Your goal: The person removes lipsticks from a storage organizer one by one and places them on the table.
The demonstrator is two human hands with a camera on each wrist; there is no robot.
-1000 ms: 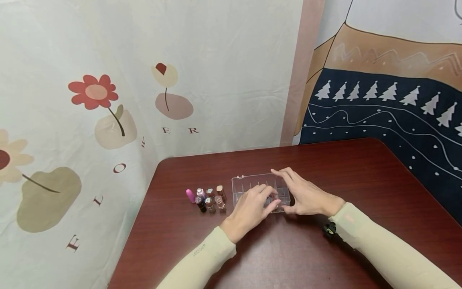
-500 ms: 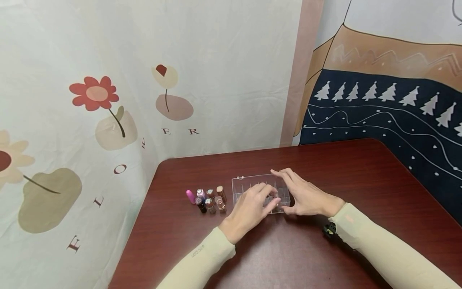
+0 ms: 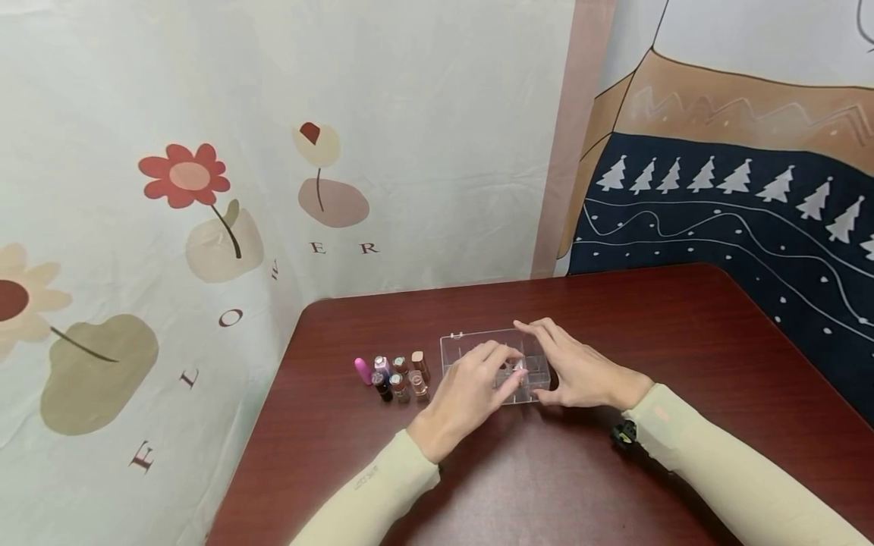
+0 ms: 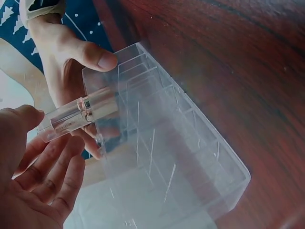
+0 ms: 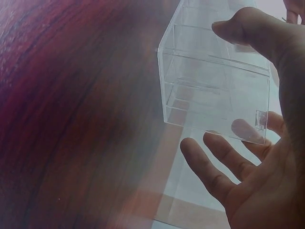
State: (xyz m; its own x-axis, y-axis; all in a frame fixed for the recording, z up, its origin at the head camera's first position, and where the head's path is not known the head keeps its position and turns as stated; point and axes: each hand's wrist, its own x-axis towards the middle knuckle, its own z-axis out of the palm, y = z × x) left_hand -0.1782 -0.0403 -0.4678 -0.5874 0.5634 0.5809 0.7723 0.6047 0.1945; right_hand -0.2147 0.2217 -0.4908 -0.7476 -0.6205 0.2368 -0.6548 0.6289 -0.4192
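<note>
A clear compartment box (image 3: 451, 356) lies on the table between the hands. In the left wrist view, a lipstick (image 4: 69, 119) with a clear cap and a rose-gold band is partly inside a compartment at the box's right end. My left hand (image 3: 471, 385) holds its outer end between thumb and fingertips, as the left wrist view shows. From the right, my right hand (image 3: 586, 370) grips the box's end, with the thumb on the near side and the fingers on the far side. The right wrist view shows the thumb (image 5: 252, 28) over the box's rim.
Left of the box, several lipsticks stand in a cluster, among them a black one (image 3: 382, 388) and a brown one (image 3: 419, 365). A bright pink tube (image 3: 363, 371) leans at the cluster's left edge. The dark red table (image 3: 546, 478) meets a printed curtain (image 3: 423, 152) behind.
My left hand has shifted slightly left and up over the box, and more of the space between thumb and forefinger shows. The right hand has kept its place on the box.
</note>
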